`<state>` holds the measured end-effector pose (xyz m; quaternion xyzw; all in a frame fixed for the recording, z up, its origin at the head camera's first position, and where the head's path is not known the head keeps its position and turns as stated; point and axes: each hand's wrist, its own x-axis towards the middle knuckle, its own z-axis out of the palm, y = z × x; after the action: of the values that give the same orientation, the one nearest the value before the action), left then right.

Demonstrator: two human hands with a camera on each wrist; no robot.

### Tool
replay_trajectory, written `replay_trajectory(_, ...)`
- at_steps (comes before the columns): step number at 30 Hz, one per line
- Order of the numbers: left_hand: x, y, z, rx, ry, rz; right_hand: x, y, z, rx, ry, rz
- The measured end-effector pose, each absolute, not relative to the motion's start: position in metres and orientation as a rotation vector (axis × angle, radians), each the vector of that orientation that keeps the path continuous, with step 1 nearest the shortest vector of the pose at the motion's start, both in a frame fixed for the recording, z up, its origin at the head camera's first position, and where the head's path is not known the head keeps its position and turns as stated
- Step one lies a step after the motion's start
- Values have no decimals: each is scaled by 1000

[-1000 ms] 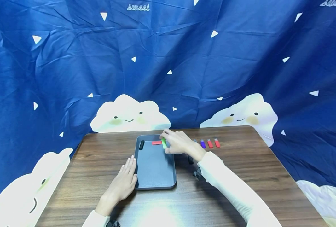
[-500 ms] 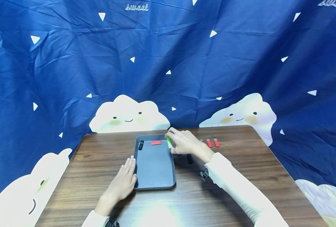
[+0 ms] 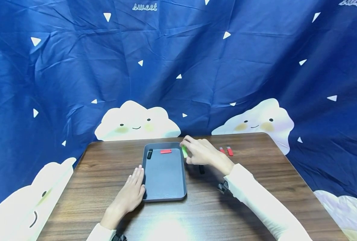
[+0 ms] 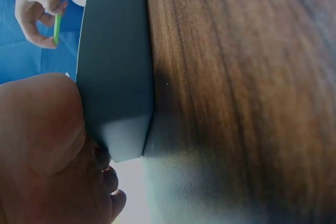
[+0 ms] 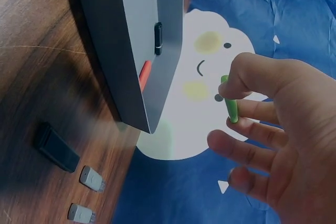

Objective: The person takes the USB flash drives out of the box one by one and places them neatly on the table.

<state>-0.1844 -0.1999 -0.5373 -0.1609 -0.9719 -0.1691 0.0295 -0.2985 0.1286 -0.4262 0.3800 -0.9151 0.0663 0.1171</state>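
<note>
Item: green stick — small, rigid, likely light and smooth; best pinched mid-length.
Right hand: pinching it by fingertips.
Left hand: flat, fingers straight against grey tray.

Dark grey tray on a brown wood-grain table, bright green stick, red ones too, a black one, navy backdrop with white triangles and smiley clouds.
</note>
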Motion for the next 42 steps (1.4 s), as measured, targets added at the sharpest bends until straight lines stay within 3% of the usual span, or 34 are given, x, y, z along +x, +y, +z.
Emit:
replay_trajectory(24,-182,-197,-535,-495,-2998,-544,-287,168,-435,1045,-2637,238)
replay_trajectory(33,-185,-202,-549,-552,-2913,-587,-284,180,-439,1023,-2651,253)
replay_trajectory(42,-182,-197,-539,-503,-2974,-579,-282,190,-445,1002,-2677,279)
